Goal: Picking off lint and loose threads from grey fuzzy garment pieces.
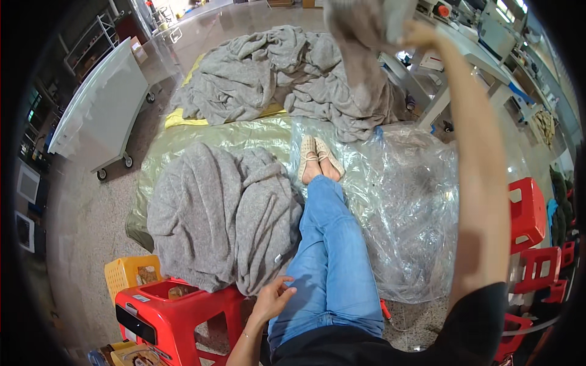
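My left hand [273, 299] rests by my left thigh with its fingers apart, holding nothing. Just beyond it a pile of grey knit garments [201, 207] lies heaped, partly over a red stool. My right arm is stretched far out and up. At its end my right hand [420, 35], blurred by motion, grips a grey knit garment [363, 61]. That garment hangs down over the right end of a long heap of similar grey knits [262, 73] on the floor past my feet. Where the hanging piece ends and the heap begins is hard to make out.
Clear plastic sheeting [415, 207] and a greenish sheet [183, 135] cover the floor. At left stand a wheeled white cart [101, 104], a red stool [168, 311] and a yellow basket [119, 271]. Machine tables [464, 52] and red stools [526, 213] line the right.
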Demonstrator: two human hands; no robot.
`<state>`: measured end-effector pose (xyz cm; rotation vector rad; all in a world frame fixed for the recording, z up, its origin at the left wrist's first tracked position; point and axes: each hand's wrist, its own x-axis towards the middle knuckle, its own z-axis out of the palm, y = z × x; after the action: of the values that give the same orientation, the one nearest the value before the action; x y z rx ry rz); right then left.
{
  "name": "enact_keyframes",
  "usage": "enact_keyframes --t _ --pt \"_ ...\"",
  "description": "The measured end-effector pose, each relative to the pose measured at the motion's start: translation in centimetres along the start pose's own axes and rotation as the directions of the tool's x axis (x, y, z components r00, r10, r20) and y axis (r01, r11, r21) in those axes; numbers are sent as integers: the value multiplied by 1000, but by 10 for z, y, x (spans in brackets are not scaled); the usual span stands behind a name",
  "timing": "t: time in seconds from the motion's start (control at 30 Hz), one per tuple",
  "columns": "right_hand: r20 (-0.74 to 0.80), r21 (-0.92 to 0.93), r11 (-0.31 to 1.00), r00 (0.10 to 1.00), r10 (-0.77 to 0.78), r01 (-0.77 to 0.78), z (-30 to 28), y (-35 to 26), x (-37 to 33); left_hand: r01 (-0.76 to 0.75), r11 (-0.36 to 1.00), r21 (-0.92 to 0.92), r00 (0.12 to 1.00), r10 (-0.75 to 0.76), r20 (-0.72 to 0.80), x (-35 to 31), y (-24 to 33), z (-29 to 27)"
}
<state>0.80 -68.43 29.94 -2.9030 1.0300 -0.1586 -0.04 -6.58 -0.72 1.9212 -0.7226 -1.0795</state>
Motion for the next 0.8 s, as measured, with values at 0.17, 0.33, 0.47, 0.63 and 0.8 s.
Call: enact_keyframes --t 0.17,0.33,0.47,0.63,0.8 --pt "4 188 976 994 -110 107 202 -38 -103 9 1000 9 997 -9 71 -3 -20 2" --pt "435 648 759 784 -443 69 326 -135 -260 -100 950 295 883 221 -413 28 -115 -3" --pt "467 827 540 727 -503 -157 389 -170 -364 287 806 517 619 256 -743 68 -132 -10" --pt "108 664 693 882 -460 280 401 -216 -435 492 809 322 578 -27 -816 70 -177 -16" --pt "186 745 660 923 -337 91 384 -218 -448 502 784 364 603 -16 -798 68 -203 -28"
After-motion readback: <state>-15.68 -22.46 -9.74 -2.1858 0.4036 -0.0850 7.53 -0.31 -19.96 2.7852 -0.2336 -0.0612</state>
